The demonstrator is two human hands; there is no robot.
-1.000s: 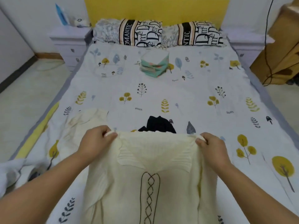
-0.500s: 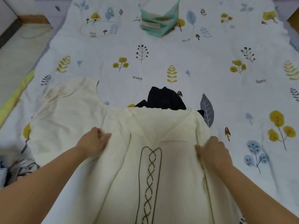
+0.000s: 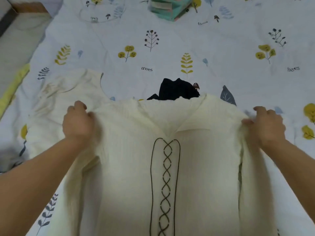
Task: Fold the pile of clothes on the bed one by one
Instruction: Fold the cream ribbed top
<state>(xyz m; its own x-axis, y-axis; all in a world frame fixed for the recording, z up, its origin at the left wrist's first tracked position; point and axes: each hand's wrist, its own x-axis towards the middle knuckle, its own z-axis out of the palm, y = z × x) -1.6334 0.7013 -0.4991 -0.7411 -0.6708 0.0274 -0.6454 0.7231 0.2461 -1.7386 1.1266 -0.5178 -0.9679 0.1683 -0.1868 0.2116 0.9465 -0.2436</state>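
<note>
A cream knit sweater [image 3: 129, 167] with a dark laced pattern down its front lies spread on the bed [image 3: 221, 40] in front of me. My left hand [image 3: 77, 124] grips its left shoulder, and my right hand [image 3: 266, 126] grips its right shoulder, both with curled fingers. A second cream garment [image 3: 59, 92] lies flat to the left, partly under the sweater. A black garment [image 3: 177, 90] pokes out just beyond the sweater's collar.
A folded teal and white cloth stack [image 3: 167, 7] sits at the far middle of the bed. The bed's left edge with a yellow strip [image 3: 12, 89] and the floor [image 3: 18, 40] lie to the left. Crumpled fabric [image 3: 10, 159] shows at the left border.
The sweater was held up by its shoulders and now lies lower and wider on the bed. Both hands moved apart, pulling the shoulders outward. My view tilted down toward the bed.
</note>
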